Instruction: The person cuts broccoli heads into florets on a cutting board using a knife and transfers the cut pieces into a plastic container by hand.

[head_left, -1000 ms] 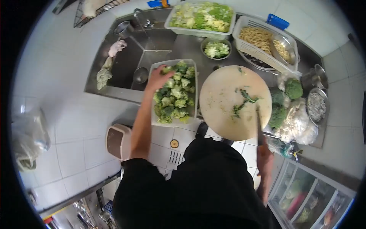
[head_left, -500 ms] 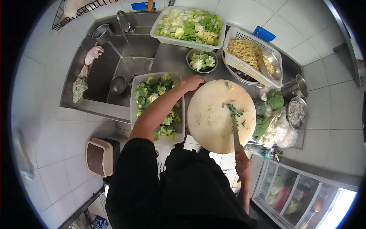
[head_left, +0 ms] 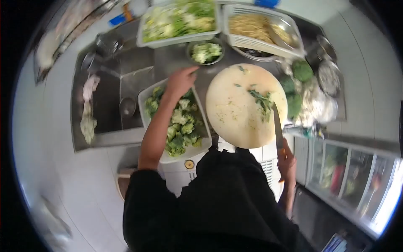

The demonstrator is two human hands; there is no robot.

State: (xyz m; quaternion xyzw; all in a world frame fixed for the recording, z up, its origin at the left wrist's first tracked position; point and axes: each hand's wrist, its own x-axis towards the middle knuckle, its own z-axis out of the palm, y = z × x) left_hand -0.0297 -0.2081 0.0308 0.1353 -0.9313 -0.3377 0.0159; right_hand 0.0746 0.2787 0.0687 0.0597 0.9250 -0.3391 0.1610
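Note:
My right hand (head_left: 286,163) is closed around the orange handle of a kitchen knife (head_left: 278,126). Its blade lies over the right side of a round, pale cutting board (head_left: 235,126), touching or close beside chopped green leaves (head_left: 262,101). Small green scraps dot the rest of the board. Above the far end of a white tub (head_left: 205,130) of broccoli florets (head_left: 180,126) hovers my left hand (head_left: 181,82), its fingers partly stretched and nothing visible in them. The fingertips point toward a metal bowl (head_left: 222,56) of pale green florets (head_left: 206,53).
A tub of cut lettuce (head_left: 180,23) and a white basket (head_left: 260,44) of noodles (head_left: 247,27) stand along the back. Whole broccoli (head_left: 301,70) and a plastic bag (head_left: 315,105) sit right of the board. The steel sink (head_left: 105,101) lies left; a glass-fronted fridge (head_left: 352,172) is lower right.
The view has shifted and blurred. My left hand has moved left from the board's edge to above the broccoli tub. The leaves are spread along the blade; my right hand still holds the knife.

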